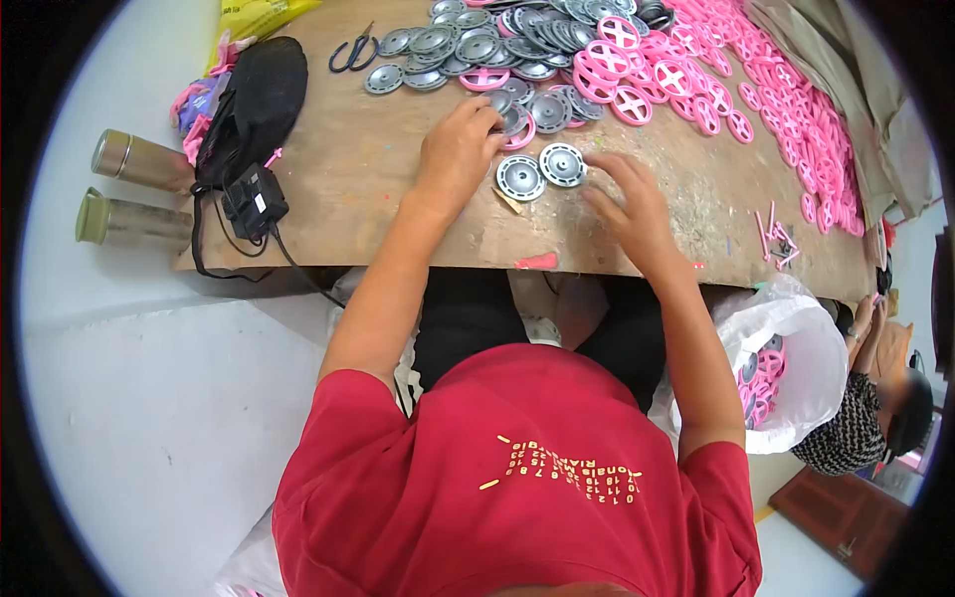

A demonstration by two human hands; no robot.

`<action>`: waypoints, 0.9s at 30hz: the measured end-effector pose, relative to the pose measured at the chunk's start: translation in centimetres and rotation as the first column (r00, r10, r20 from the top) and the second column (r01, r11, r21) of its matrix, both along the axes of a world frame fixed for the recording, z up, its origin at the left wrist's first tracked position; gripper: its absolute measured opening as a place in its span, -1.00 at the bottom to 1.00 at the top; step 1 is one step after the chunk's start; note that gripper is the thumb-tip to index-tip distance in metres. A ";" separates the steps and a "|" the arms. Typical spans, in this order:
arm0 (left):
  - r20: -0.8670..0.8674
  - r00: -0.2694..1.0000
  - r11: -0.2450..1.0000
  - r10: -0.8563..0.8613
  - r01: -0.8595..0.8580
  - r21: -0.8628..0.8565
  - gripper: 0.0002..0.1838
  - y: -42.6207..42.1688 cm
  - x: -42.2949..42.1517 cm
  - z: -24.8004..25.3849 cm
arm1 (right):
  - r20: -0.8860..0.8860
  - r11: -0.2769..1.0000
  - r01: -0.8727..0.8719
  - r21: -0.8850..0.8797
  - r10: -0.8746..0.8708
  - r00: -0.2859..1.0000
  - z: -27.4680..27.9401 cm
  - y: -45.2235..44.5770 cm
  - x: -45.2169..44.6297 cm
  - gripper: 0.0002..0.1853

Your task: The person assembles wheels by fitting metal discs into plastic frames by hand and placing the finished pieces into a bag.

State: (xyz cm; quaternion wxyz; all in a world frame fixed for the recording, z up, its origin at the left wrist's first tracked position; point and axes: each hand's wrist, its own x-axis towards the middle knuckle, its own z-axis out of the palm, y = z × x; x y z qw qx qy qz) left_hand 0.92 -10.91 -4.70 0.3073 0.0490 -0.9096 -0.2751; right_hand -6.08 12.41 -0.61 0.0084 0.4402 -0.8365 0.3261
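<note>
My left hand (460,151) has its fingers curled at the edge of a pink wheel rim (521,135) at the near side of the pile; a grey disc (514,120) lies against that rim. Two silver-grey wheel discs, a left one (520,177) and a right one (563,165), lie side by side on the table between my hands. My right hand (634,211) is open, thumb and fingers apart, just right of the right disc, holding nothing. A small brass-coloured piece (507,201) lies below the left disc.
Piled grey discs (477,48) and pink rims (796,129) cover the table's far side. Scissors (354,50), a black adapter (256,199) and two bottles (139,159) are left. Pink pins (776,239) and a plastic bag (796,338) are right. Another person (865,408) sits beyond.
</note>
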 end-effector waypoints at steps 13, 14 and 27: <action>-0.034 0.995 0.983 0.092 -0.096 -0.158 -0.81 -0.2 1.8 1.5 | -0.231 0.992 0.014 0.126 0.015 0.973 -1.1 -1.6 -1.1 -0.71; 0.062 0.998 0.985 0.013 -0.002 -0.171 -0.79 0.0 1.9 1.1 | -0.229 0.992 0.011 0.128 0.019 0.973 -1.2 -1.3 -1.2 -0.71; -0.189 0.930 -0.103 -0.316 0.164 0.981 -0.78 8.3 1.4 3.6 | 0.616 0.787 0.341 -0.514 0.062 0.785 2.3 0.5 1.2 -0.76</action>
